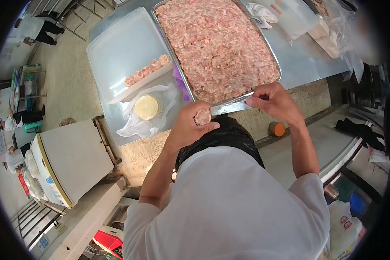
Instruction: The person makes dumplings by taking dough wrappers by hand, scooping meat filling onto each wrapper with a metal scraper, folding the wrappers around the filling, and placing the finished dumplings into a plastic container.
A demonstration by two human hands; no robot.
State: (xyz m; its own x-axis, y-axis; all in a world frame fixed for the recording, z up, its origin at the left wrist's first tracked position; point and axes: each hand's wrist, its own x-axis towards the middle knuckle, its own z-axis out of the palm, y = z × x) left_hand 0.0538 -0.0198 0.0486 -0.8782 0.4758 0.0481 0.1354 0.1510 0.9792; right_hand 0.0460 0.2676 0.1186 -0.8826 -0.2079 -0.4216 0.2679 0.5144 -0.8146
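My left hand (190,125) is curled around a small dumpling (202,117) with meat filling showing on top. My right hand (273,103) is closed, its thumb and finger pinching the end of a flat, shiny metal strip (230,106). This strip lies along the near edge of the tray, and its other end reaches toward my left hand. Just beyond both hands, a large metal tray (278,65) is filled with ground meat mixture (221,47). Several filled dumplings (147,70) stand in a row in a translucent plastic container (117,47) on the left.
A stack of round, pale wrappers (146,107) sits on a plastic bag (171,97) near my left hand. Purple cloth (180,84) lies beside the tray. A white cloth (263,15) and plastic bin (292,19) are at the far right. Other people stand at the far left.
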